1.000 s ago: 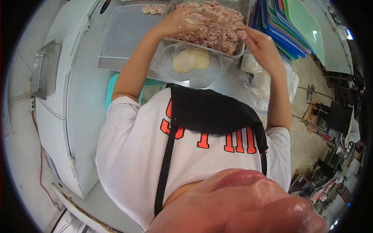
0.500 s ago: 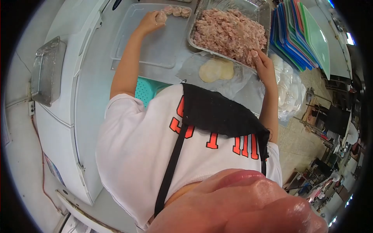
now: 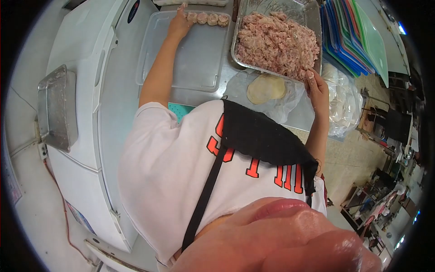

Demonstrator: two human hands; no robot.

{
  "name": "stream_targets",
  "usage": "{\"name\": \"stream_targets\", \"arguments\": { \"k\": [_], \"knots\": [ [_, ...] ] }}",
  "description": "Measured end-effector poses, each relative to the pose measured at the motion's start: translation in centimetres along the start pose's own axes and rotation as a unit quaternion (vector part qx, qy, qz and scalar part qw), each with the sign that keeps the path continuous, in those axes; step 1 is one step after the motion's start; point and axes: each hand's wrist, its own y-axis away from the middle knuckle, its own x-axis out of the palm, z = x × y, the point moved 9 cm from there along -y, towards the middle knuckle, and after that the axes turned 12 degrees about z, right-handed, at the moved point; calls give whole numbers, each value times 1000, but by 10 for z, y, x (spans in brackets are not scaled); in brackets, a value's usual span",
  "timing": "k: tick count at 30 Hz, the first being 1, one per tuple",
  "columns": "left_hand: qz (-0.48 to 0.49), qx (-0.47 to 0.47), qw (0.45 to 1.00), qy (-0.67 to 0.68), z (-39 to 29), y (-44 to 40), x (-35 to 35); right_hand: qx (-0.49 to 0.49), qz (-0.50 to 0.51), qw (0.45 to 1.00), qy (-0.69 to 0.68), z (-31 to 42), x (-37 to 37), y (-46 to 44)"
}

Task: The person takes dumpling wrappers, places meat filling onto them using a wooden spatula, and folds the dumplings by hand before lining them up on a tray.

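Note:
My left hand (image 3: 180, 23) is at the left end of a row of small round filled dumplings (image 3: 212, 19), its fingers apart and nothing seen in them. The row lies along the far edge of a translucent plastic tray (image 3: 181, 68). My right hand (image 3: 318, 88) is closed at the near right rim of a metal pan (image 3: 272, 72), around what looks like a thin tool resting in the minced meat (image 3: 274, 41). Pale round dough wrappers (image 3: 265, 89) overlap on a clear plastic sheet, between the pan and my black apron.
Colored plastic trays or lids (image 3: 346, 38) stand stacked right of the pan, beside bagged pale items (image 3: 340, 99). A white refrigerator (image 3: 81, 118) is on the left, with an empty metal pan (image 3: 59, 109) on it. A turquoise basket (image 3: 179, 110) shows below the table edge.
My left hand went from the meat pan to the tray with a dumpling, then let it go at the row's left end. My right hand moved down to the pan's near right corner. The view shifted.

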Motion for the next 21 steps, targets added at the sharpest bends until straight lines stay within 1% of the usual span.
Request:
{"name": "stream_targets", "arguments": {
  "k": [1, 2, 4, 5, 7, 10, 11, 13, 14, 17, 19, 20, 21],
  "knots": [
    [14, 2, 1000, 15, 0, 1, -1, 11, 1, 1000, -6, -5, -1, 1],
    [29, 3, 999, 30, -1, 2, 0, -2, -1, 1000, 20, -7, -2, 1],
    [9, -5, 1000, 8, 2, 1, 1, -27, -4, 997, 73, -13, -4, -5],
    [-1, -9, 1000, -3, 3, 0, 2, -38, 9, 991, 130, -11, -2, -7],
    [-15, 9, 1000, -13, 12, -5, 10, -58, 32, 968, 241, -9, 1, -11],
    [-20, 44, 998, -36, 13, -7, 14, -65, 112, 934, 333, -11, 5, -24],
    [-21, 55, 997, -46, 9, -6, 14, -91, 114, 903, 405, 2, 7, -24],
    [-47, 58, 992, -105, -16, 9, 0, -146, 118, 820, 541, 32, 17, -26],
    [-62, 58, 987, -134, -33, 22, -11, -139, 108, 818, 548, 32, 12, -34],
    [-76, 103, 990, -59, -111, 69, -38, -155, 106, 777, 600, 41, 18, -55],
    [-52, 171, 982, 68, -159, 104, -27, -217, 99, 746, 622, 28, 27, -68],
    [-23, 215, 971, 101, -186, 125, -16, -248, 95, 729, 631, 20, 34, -68],
    [5, 259, 957, 132, -209, 145, -2, -236, 96, 732, 632, 10, 37, -67]
  ]
}}
